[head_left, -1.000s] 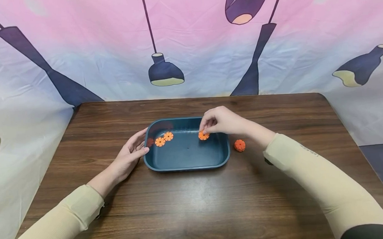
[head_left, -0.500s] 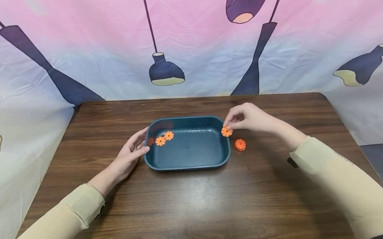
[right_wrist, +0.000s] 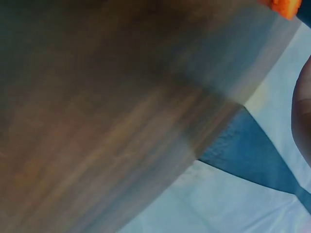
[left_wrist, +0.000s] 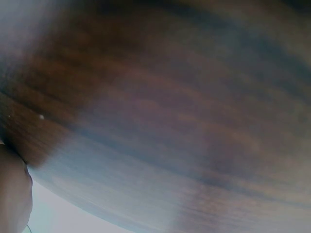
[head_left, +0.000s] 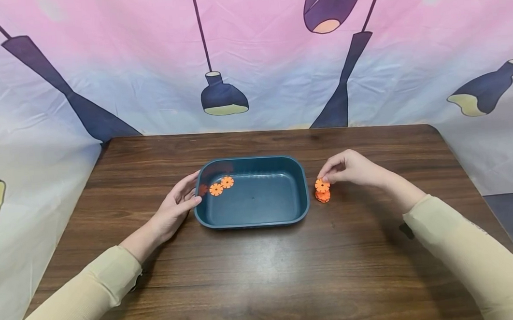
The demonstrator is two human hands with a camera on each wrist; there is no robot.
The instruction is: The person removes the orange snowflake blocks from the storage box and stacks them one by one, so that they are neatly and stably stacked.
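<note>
In the head view my left hand (head_left: 172, 205) holds the left end of a dark teal plastic tub (head_left: 253, 225), thumb at the rim and fingers along the outer wall. Two orange snowflake discs (head_left: 221, 186), round and notched with a central hole, lie inside near its left end, one edge overlapping the other. To the right of the tub, my right hand (head_left: 350, 169) pinches another orange snowflake disc (head_left: 322, 185) between thumb and fingers, its face toward the camera. Right below it sits a small pile of redder-orange discs (head_left: 323, 197), partly covered by the held one.
The dark wood-grain table (head_left: 262, 275) extends on all sides of the tub. Behind its far edge hangs a pink and blue cloth (head_left: 274, 81) printed with lamps. Both wrist views show mostly blurred table and cloth, with orange pieces (right_wrist: 286, 7) at the right wrist view's top corner.
My right hand has moved right, out of the tub, carrying the orange snowflake disc over its right rim and down to the pile. The left hand and tub have stayed put.
</note>
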